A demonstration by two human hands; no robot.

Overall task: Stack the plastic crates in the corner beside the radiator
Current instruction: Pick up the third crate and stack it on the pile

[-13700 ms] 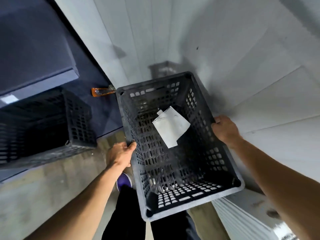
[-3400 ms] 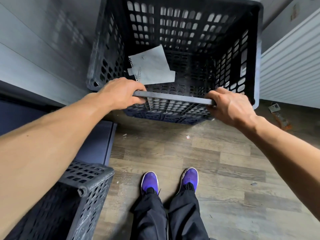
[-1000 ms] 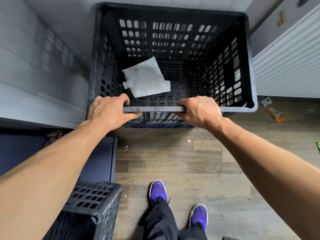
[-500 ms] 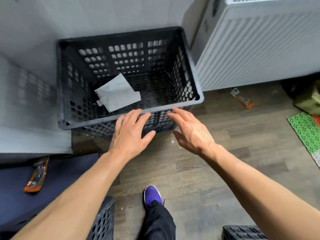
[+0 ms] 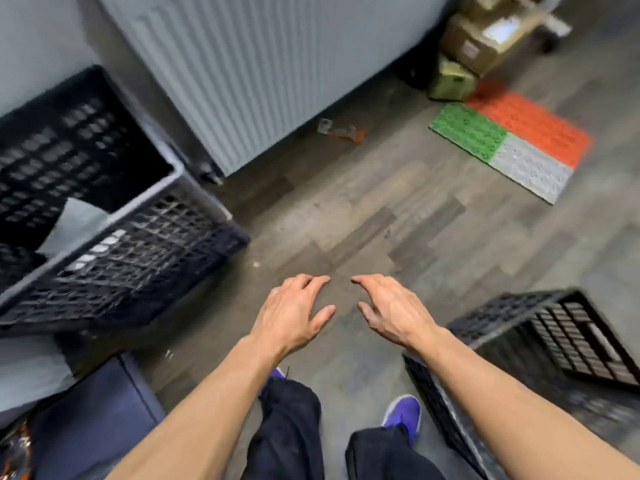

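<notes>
A black plastic crate point(image 5: 138, 251) stands at the left in the corner beside the white radiator point(image 5: 263, 60), with a white sheet of paper point(image 5: 69, 226) lying inside it. It appears to sit on top of another crate, though blur hides the join. A second black crate point(image 5: 554, 337) stands on the floor at the lower right. My left hand point(image 5: 294, 313) and my right hand point(image 5: 388, 310) hover side by side over the wooden floor between the two crates, fingers loosely spread, holding nothing and touching neither crate.
An orange-handled tool point(image 5: 343, 129) lies on the floor under the radiator. A green, orange and grey mat point(image 5: 512, 143) lies at the right, with cardboard boxes point(image 5: 485, 32) behind it. A dark blue surface point(image 5: 90, 417) is at the lower left. My purple shoes point(image 5: 403, 415) stand below.
Both hands have let go of the crate in the corner and pulled back over the floor. The view has swung right, bringing the second crate into sight.
</notes>
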